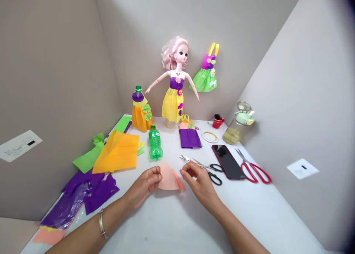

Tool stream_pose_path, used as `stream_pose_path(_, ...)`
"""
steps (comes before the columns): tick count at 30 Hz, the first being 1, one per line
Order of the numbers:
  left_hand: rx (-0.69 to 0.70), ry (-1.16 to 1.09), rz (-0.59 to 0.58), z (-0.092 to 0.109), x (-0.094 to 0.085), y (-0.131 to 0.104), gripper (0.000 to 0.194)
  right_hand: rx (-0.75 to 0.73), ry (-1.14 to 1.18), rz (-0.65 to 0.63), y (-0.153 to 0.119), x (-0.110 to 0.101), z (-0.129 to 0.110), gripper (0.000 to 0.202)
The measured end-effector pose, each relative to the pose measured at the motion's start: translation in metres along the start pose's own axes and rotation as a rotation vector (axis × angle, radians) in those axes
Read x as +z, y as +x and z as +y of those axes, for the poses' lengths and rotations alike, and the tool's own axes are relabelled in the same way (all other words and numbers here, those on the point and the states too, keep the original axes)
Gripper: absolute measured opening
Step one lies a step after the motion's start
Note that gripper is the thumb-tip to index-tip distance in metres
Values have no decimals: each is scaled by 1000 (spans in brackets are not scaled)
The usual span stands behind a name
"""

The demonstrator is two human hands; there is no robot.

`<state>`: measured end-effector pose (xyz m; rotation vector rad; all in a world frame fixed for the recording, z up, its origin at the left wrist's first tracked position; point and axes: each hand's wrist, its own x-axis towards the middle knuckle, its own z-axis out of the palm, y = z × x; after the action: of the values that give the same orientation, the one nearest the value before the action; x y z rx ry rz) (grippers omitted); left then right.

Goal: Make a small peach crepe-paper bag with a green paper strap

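My left hand (144, 185) pinches the left edge of a small peach crepe-paper-like piece (168, 178) between thumb and fingers, just above the table. The right part of that piece is folded over and blurred. At its right side, my right hand (198, 181) has thumb and fingertips drawn together. Whether those fingertips hold anything is hidden. Behind my right hand lie black-handled scissors (215, 177) and a small pair of red-and-silver snips (187, 159). A green plastic bottle (155, 144) lies on the table beyond the peach piece.
Orange (119, 152), green (88, 157) and purple sheets (101, 193) lie at left. A doll (173, 98), a dressed bottle (142, 115) and a small purple dress (190, 137) are at the back. Rightward are a phone (227, 162), red-handled scissors (255, 170), tape rings (210, 137) and a jar (234, 130).
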<state>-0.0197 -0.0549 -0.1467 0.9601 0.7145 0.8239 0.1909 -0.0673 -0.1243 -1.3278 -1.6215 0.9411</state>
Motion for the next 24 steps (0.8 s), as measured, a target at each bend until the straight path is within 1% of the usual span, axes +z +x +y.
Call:
stream_pose_path(2, 52, 154, -15, -2, 4, -2, 20, 57, 104, -144, -5, 6, -4, 17)
stream_pose_path(4, 129, 303, -33, -5, 8, -3, 21, 79, 183, -232, -9, 12, -7, 17)
stream_pose_path(7, 208, 459, -85, -7, 11, -4, 25, 79, 186, -219, -12, 19, -7, 20)
stream_pose_path(9, 216, 519, -109, -9, 8, -4, 25, 93, 157, -190, -12, 20, -5, 22)
stream_pose_path(11, 226, 548, -73, -9, 3, -2, 23, 100, 141, -168, -10, 17, -4, 25)
stream_pose_path(13, 257, 574, 15, -7, -1, 0, 27, 95, 182, -181, -9, 11, -6, 26)
stream_pose_path(14, 275, 587, 46, -5, -3, 0, 35, 100, 236, -224, -10, 7, -8, 26)
stream_pose_path(15, 282, 601, 53, -3, -5, -1, 48, 114, 308, -293, -11, 4, -10, 26)
stream_pose_path(16, 276, 609, 34, 0, -5, -2, 63, 130, 390, -372, -12, 0, -13, 26)
stream_pose_path(17, 257, 610, -8, 2, -6, -3, 77, 147, 465, -443, -13, -3, -16, 26)
stream_pose_path(18, 229, 601, -67, 5, -5, -4, 85, 161, 521, -486, -14, -6, -17, 26)
stream_pose_path(19, 196, 582, -133, 7, -4, -5, 87, 166, 554, -492, -14, -10, -18, 27)
stream_pose_path(20, 158, 554, -196, 9, -4, -6, 81, 159, 565, -461, -14, -13, -18, 27)
stream_pose_path(21, 117, 521, -250, 10, -3, -7, 70, 148, 563, -409, -12, -18, -18, 26)
stream_pose_path(23, 25, 445, -320, 12, -2, -8, 49, 132, 561, -300, -8, -26, -14, 25)
stream_pose_path(24, -22, 406, -339, 13, -2, -8, 42, 133, 566, -259, -5, -30, -12, 24)
